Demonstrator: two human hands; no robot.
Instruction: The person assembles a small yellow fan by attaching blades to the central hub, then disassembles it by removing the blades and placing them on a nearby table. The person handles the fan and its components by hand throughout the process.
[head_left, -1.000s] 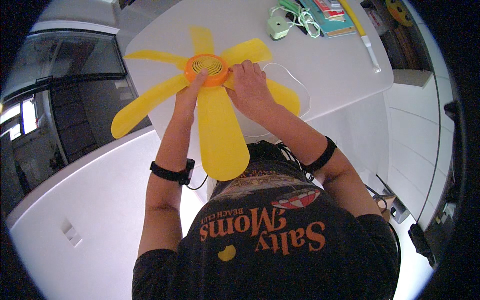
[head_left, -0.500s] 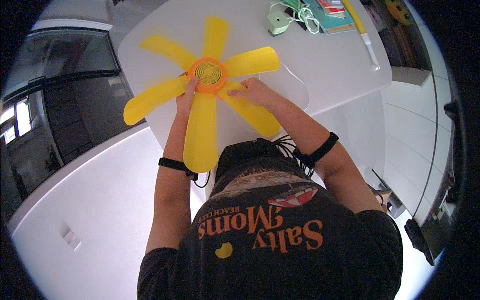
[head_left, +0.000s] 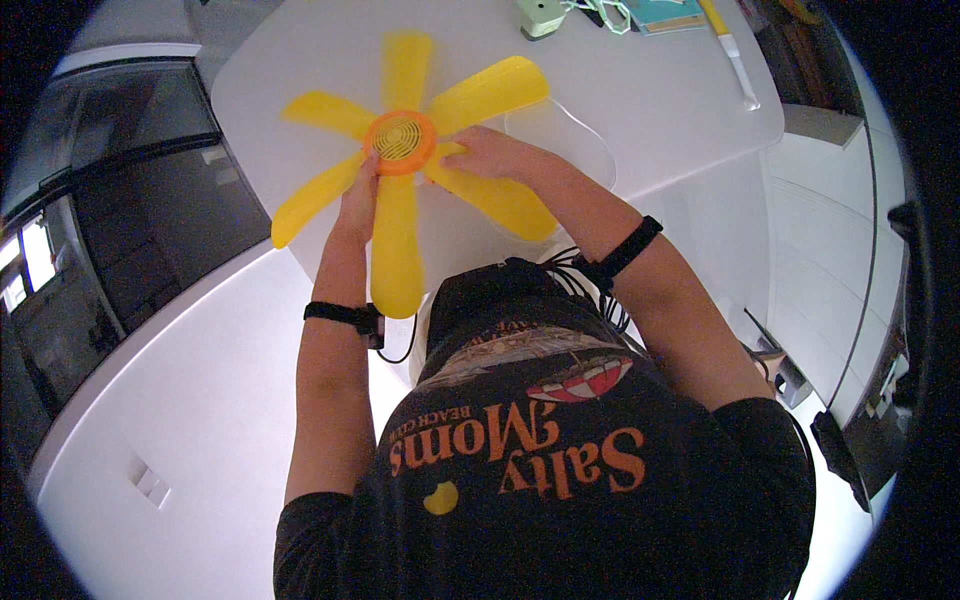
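- Gripping the yellow fan (head_left: 400,142) by its orange rim (head_left: 430,143) suits you best; its blades (head_left: 397,250) look like light, smooth plastic, likely to flex.
- It sits over the white table (head_left: 680,120), left of centre; you can't tell whether it touches.
- Your left hand (head_left: 359,198) clasps the rim, thumb on top, fingers hidden beneath.
- Your right hand (head_left: 492,154) curls at a blade's root; whether it pinches is unclear.
- You see the upper blades blurred; the underside is hidden.
- Beyond, the white cord's (head_left: 590,125) ends escape you; the picture's edge crops the green block (head_left: 541,15) and teal book (head_left: 665,14).
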